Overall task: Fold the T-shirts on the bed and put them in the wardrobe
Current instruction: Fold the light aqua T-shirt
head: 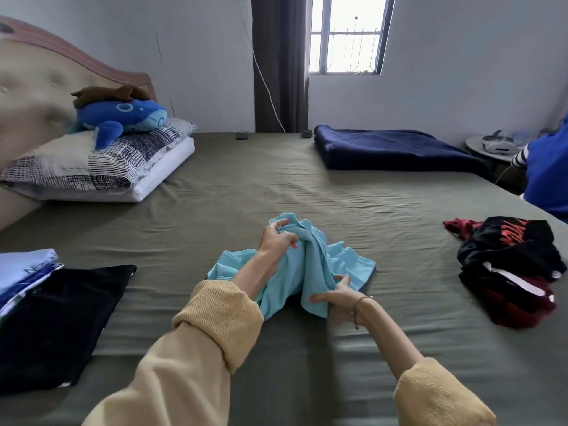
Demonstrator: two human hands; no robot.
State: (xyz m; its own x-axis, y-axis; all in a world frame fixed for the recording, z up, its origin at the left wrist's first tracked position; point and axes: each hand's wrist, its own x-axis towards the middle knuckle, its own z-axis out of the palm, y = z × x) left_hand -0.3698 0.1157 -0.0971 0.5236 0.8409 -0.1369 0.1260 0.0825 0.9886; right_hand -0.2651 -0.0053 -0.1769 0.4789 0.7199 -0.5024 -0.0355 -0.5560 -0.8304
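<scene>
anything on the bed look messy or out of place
The black and red clothes lie in a crumpled heap on the bed's right side, unlike the flat folded stack on the left. Nothing looks damaged.

I count one light-blue shirt (310,265) bunched at centre frame, under my two hands: left (275,238), right (338,295). At left lie one folded black shirt (58,321) and one folded stack (21,272); at right, one dark heap (507,269). Upper left: two pillows (101,167), one plush whale (123,116); upper right, one navy blanket (393,149).
</scene>
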